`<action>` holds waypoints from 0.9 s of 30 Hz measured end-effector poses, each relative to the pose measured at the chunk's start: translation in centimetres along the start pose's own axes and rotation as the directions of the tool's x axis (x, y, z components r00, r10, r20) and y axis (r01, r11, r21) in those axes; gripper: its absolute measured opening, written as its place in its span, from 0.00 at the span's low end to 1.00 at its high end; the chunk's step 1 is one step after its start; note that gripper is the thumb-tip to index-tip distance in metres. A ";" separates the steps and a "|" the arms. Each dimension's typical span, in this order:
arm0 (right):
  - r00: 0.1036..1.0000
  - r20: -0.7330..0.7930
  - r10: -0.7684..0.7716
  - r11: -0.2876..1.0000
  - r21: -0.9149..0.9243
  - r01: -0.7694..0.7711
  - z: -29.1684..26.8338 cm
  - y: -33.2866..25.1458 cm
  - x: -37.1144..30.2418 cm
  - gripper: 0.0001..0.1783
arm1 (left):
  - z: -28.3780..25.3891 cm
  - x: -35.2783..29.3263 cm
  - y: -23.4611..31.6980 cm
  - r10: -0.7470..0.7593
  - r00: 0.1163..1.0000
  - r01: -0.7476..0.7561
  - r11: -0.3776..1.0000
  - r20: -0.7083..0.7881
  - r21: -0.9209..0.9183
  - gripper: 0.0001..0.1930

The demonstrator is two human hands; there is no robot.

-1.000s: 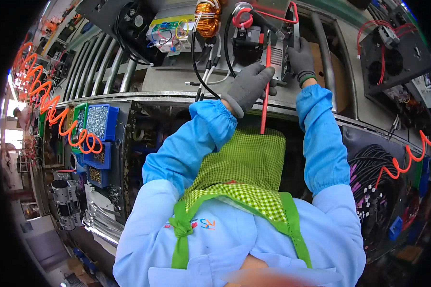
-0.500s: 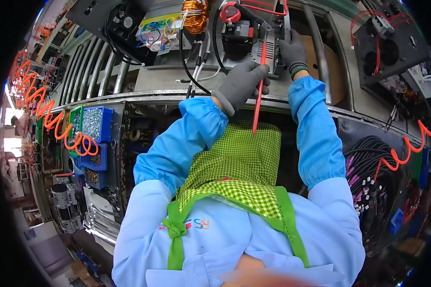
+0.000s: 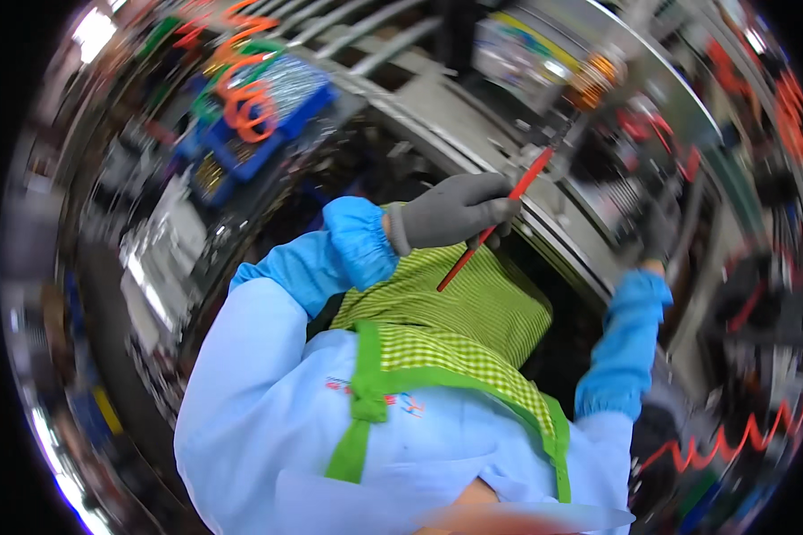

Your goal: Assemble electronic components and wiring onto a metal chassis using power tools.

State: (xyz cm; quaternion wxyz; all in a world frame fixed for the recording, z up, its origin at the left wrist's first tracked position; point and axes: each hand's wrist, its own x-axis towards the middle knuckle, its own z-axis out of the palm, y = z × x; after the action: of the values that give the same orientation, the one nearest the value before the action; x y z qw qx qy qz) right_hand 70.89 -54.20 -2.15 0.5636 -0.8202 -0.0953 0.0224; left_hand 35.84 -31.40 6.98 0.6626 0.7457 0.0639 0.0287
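Red-handled tool (image 3: 495, 227), a thin stick-like thing that could be a screwdriver or a probe, sits in the person's left hand (image 3: 455, 212), and that hand is in a grey work glove. The fingers (image 3: 495, 207) are curled snug around the shaft about midway, so the lower end pokes out below the fist over the green checked apron (image 3: 455, 312) and the tip aims up and away at the metal edge of the worktop (image 3: 473, 125). Gripping it mid-shaft like that looks like a control thing: short lever, steadier tip, which makes sense if the point has to land on something small.

The right hand (image 3: 660, 234) is much harder to read. It's up at the far right edge of the worktop, past the blue sleeve cuff (image 3: 638, 299), but the whole picture is smeared with motion blur there, so whether it's closed on something or just resting can't be told.

Off at the far left corner there's a blue parts bin (image 3: 268, 116) with orange coiled hose (image 3: 250, 102) hanging over it, well apart from both hands. A copper-coloured coil (image 3: 595, 73) sits near the far edge, beyond the tool tip. Red wiring (image 3: 732, 441) shows at the lower right.
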 end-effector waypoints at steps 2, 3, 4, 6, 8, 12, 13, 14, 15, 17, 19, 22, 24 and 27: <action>0.970 0.139 -0.197 0.978 -0.037 0.204 -1.2 2.0 1.7 0.34 | -3.9 -6.0 -0.5 0.118 0.946 -0.142 0.988 -0.302 -0.061 0.17; 0.930 0.118 -0.348 0.938 0.053 0.344 -1.5 2.1 1.2 0.39 | -5.9 -8.8 -1.6 0.140 0.868 -0.217 0.970 -0.476 -0.112 0.18; 0.968 0.165 -0.189 0.980 0.101 0.174 -0.8 -1.2 -1.4 0.39 | -8.4 -12.2 -1.1 0.141 0.766 -0.195 0.981 -0.628 -0.017 0.17; 0.929 0.207 -0.307 0.931 0.270 0.247 -1.6 -2.2 -1.1 0.35 | -13.9 -18.2 -0.8 0.264 0.480 -0.287 0.948 -0.837 0.134 0.17; 0.939 0.233 -0.252 0.950 -0.126 0.286 -7.6 4.2 5.1 0.31 | -20.7 -23.6 -0.4 0.463 0.125 -0.031 0.886 -0.878 0.463 0.15; 0.654 0.022 -0.756 0.460 -0.692 0.556 -6.7 -3.1 2.0 0.17 | -31.6 -32.3 -3.9 0.540 -0.196 0.176 0.841 -0.819 0.512 0.14; 0.725 -0.165 -0.669 0.693 -0.493 0.527 -6.7 -4.1 1.3 0.17 | -33.2 -32.3 -4.0 0.555 -0.240 0.290 0.824 -0.797 0.487 0.15; 0.726 -0.169 -0.667 0.694 -0.496 0.522 -6.7 -5.6 0.9 0.17 | -34.6 -32.1 -4.4 0.555 -0.234 0.286 0.824 -0.798 0.489 0.15; 0.720 -0.254 -0.645 0.762 -0.281 0.584 -6.5 -7.6 -0.1 0.17 | -35.3 -31.2 -4.6 0.623 -0.248 0.417 0.760 -0.742 0.499 0.16; 0.720 -0.334 -0.608 0.777 -0.061 0.627 -6.6 -10.2 -1.8 0.17 | -37.3 -30.5 -5.4 0.684 -0.245 0.534 0.687 -0.687 0.493 0.17; 0.603 -0.199 -0.773 0.629 -0.363 0.687 -6.7 -11.5 -2.9 0.18 | -39.5 -30.4 -6.5 0.656 -0.246 0.479 0.722 -0.713 0.499 0.17; 0.557 -0.126 -0.821 0.549 -0.445 0.708 -5.5 -13.3 -5.9 0.18 | -41.6 -30.5 -8.4 0.641 -0.221 0.569 0.697 -0.735 0.437 0.19; 0.609 -0.153 -0.779 0.616 -0.371 0.695 -4.0 -15.0 -8.2 0.19 | -43.6 -31.8 -10.8 0.620 -0.193 0.615 0.680 -0.761 0.399 0.20; 0.709 -0.183 -0.681 0.731 -0.217 0.647 -2.5 -16.2 -10.7 0.20 | -45.2 -34.1 -15.2 0.435 -0.153 0.852 0.512 -0.887 0.104 0.23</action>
State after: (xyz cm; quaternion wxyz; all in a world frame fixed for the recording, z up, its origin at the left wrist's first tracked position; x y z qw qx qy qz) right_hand 58.61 -52.86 13.06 0.4833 -0.7632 -0.3136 -0.2924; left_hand -4.60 10.33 -1.24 -0.0542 0.6141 0.6881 0.3826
